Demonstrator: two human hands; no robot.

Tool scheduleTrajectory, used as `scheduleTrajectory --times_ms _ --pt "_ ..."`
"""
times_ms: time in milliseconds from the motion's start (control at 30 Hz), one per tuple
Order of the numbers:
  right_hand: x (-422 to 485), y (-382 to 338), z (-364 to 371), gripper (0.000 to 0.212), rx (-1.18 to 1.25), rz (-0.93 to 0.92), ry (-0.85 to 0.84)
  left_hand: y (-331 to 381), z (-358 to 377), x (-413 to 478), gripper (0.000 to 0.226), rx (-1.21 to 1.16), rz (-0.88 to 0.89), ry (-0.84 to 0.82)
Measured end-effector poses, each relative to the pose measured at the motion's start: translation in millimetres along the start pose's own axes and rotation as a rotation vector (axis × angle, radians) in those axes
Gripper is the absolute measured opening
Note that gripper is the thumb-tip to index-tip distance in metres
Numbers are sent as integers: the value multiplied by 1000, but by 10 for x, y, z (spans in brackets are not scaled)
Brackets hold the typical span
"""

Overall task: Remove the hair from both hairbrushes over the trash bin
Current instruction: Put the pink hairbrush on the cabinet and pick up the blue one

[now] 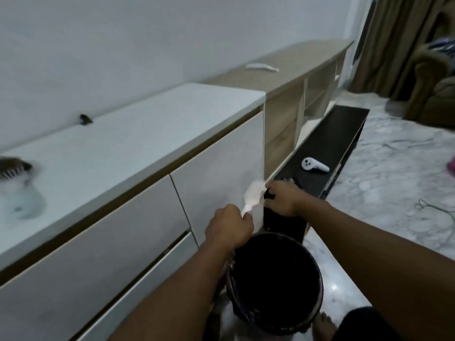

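My left hand is shut on the handle of a white hairbrush, held a little beyond and above the black trash bin on the floor. My right hand is at the brush head, its fingers pinched on a dark clump of hair. A second, dark hairbrush lies blurred on the white cabinet top at the far left, away from both hands.
White drawer fronts stand close on the left. A low black shelf behind the bin carries a white controller. A wooden unit runs along the wall. Marble floor spreads to the right, with a sofa beyond.
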State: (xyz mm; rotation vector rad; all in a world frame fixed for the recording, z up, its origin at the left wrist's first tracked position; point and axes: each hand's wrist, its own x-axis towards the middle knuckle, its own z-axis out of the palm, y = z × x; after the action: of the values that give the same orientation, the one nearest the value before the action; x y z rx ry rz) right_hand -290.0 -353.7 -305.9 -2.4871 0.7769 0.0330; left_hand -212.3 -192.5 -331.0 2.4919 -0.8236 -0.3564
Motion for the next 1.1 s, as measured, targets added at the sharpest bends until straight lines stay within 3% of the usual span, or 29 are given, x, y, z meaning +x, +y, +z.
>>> scheduleTrajectory --times_ms 100,433,567,700,767,900,1100 --pt "-226 -293 -359 49 88 -57 118 198 -432 -153 47 6 64 52" --pt "-771 -1033 -1120 14 203 -176 369 521 -1485 -703 36 91 225 226" --pt "-894 -1108 -1259 5 369 -148 322 545 -1705 -824 38 165 255 260" --pt "-923 -1177 -1338 25 553 -112 303 569 -1901 -849 39 156 215 267" --pt "-928 -1216 -1375 36 543 -94 309 556 -2007 -825 39 154 180 254" --pt "-833 -1366 -1469 16 414 -103 227 506 -2225 -769 35 143 129 234" --pt "-558 -1975 -1506 43 338 -157 134 342 -2517 -684 26 74 48 343"
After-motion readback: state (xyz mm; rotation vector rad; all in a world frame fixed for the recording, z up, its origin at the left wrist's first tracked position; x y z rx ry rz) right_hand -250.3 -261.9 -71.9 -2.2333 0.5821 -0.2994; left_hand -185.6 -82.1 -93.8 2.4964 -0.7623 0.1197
